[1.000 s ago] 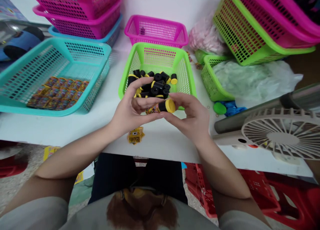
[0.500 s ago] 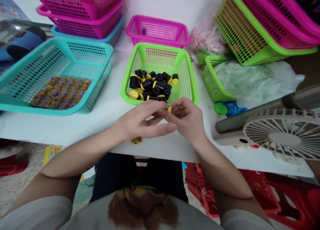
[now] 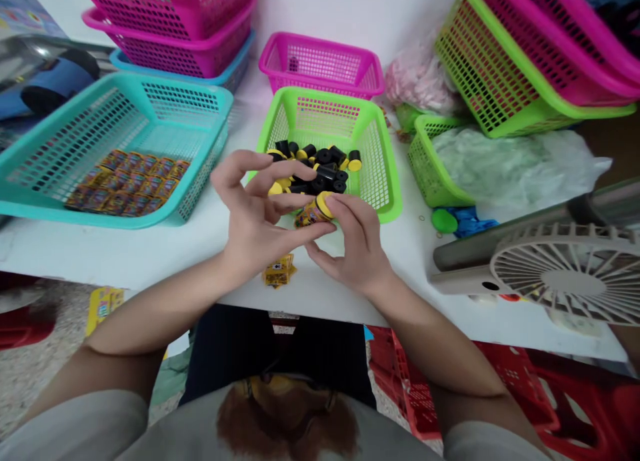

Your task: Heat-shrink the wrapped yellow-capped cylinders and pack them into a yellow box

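Observation:
A small canister with a yellow lid and a colourful patterned label is held tilted between both hands, over the front of the green basket. My right hand grips its lidded end between fingers and thumb. My left hand has its thumb along the canister's near side and a finger behind it; its upper fingers are raised and spread. Several black canisters with yellow lids lie jumbled in the green basket, partly hidden by my left hand. A small stack of yellow labels lies on the table below my hands.
At left, a turquoise basket holds rows of labelled canisters. Pink baskets are stacked behind it. A pink basket stands at the back. On the right are a green basket with a plastic bag and a fan.
My left fingers have lifted and spread away from the canister, showing its patterned label. My right hand has turned onto the lid end. The label stack is now less covered.

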Demonstrator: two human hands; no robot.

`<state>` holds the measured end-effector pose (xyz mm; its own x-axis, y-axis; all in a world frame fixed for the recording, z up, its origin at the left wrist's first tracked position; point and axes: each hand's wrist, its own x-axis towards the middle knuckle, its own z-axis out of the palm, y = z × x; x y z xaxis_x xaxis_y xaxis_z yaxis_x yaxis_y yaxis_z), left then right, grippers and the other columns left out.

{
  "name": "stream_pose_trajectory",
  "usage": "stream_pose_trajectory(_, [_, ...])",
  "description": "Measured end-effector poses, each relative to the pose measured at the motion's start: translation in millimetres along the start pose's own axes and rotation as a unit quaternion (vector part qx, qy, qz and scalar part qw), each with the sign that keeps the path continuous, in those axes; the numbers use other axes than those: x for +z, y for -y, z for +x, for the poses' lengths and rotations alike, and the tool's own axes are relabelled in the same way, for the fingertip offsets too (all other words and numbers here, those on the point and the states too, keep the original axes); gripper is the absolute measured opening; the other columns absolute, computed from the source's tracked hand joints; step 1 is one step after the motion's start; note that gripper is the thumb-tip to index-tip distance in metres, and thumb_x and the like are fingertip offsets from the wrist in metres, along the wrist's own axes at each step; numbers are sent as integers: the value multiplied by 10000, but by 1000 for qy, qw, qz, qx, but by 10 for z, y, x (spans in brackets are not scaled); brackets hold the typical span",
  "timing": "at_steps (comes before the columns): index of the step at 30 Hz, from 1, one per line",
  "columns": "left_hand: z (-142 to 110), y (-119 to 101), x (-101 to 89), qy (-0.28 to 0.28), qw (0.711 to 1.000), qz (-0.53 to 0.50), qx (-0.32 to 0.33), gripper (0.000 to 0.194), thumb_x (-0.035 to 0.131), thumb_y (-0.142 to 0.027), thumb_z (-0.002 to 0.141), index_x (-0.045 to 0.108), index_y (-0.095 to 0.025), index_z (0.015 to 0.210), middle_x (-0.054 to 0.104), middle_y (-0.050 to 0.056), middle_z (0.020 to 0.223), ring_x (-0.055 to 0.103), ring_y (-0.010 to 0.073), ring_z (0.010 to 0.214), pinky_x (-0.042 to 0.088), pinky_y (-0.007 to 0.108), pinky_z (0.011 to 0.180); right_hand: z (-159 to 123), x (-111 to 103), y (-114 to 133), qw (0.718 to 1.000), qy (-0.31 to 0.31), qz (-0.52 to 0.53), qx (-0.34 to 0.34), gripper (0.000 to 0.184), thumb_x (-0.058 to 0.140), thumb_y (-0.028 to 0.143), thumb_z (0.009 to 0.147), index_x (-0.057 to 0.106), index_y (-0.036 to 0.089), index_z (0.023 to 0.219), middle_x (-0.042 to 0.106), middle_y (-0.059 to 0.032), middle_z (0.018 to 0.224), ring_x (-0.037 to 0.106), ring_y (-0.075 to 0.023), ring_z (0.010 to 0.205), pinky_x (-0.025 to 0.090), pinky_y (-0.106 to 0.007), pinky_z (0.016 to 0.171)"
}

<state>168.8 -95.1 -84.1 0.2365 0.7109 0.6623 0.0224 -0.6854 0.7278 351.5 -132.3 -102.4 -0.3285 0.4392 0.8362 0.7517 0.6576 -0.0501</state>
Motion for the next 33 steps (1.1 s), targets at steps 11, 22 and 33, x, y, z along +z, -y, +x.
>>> stream_pose_trajectory(11, [-10,-22,128,220,951,-142,-162,434,667,-185,787,412,-268,1129,463,-93,760,460,71,537,382,211,470,-24,41,151,996,-65,-2,-54,489,601,205,984,550,197,1471,668,-109,1221,630,-219,1214,584,-384,1071])
stream_pose_trajectory(22, [-27,-108,59,226,947,-160,-163,568,695,-149,743,423,-283,1223,453,-95,726,465,91,531,415,234,473,-26,11,143,992,-59,28,-105,308,548,292,1036,631,145,1293,697,-109,1186,632,-193,1210,588,-339,1083])
stream_pose_trajectory(33, [117,-103,-88,204,977,-40,-38,530,863,-294,786,510,-235,1177,655,58,1120,706,194,989,605,293,770,-3,36,30,989,-114,-62,-64,254,632,269,989,629,269,1243,615,-66,1049,634,-182,1042,595,-381,975])
